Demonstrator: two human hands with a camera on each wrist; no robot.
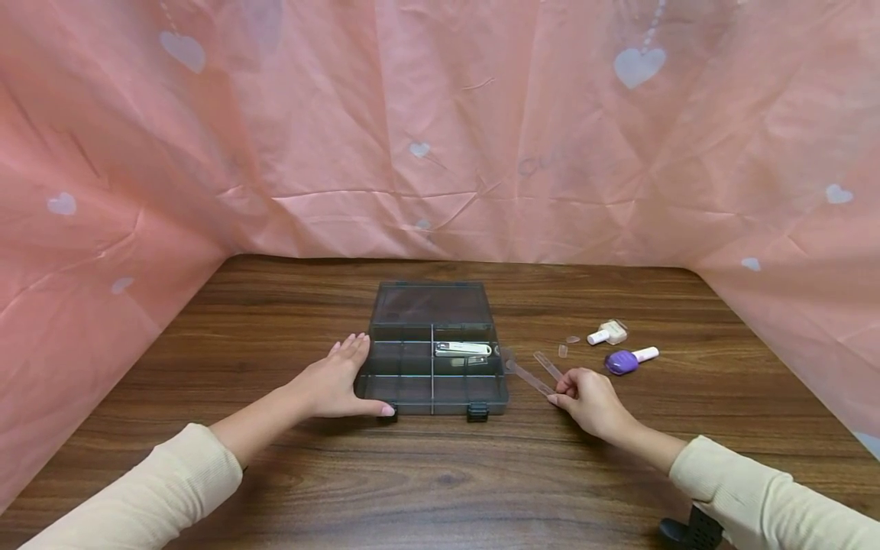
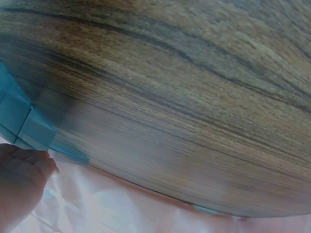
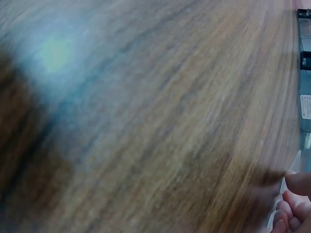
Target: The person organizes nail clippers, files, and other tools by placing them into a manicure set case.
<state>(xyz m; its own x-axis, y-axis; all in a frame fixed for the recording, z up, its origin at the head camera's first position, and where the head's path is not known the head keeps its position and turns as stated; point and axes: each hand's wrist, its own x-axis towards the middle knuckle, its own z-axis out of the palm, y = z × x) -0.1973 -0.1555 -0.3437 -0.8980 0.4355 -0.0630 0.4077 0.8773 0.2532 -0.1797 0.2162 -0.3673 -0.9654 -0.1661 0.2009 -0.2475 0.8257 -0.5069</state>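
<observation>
**Left hand [image 1: 335,384] spread on an open case [image 1: 406,388], right hand [image 1: 595,402] pinching a clear strip [image 1: 531,378]**

From the head view, I see the smoky, divided case set around the middle of the tabletop [image 1: 440,477], latches [image 1: 477,412] toward the person, what looks like its lid [image 1: 433,302] tipped toward the far edge; that would leave the compartments easy to reach. The left hand lies along the left wall, thumb stretched wide to a front latch, probably to steady it. The right hand's thumb and fingers close narrowly on one end of the strip, whose other end lies by the case's right wall. A second strip [image 1: 546,365] meets those fingers; I can't tell whether it's gripped. A nail clipper [image 1: 463,349] sits in a right-hand compartment. Toward the tabletop's far right corner lie a purple bottle [image 1: 621,363] and a pale bottle [image 1: 614,331], both tipped on their sides; I can't read any brand. Faint lettering on the pink sheet [image 1: 330,137] is too blurred to make out.

In the left wrist view, the fingers rest against the case, near the tabletop's edge as seen there.

In the right wrist view, the case carries a white label [image 3: 305,107], its print too small to read.
</observation>
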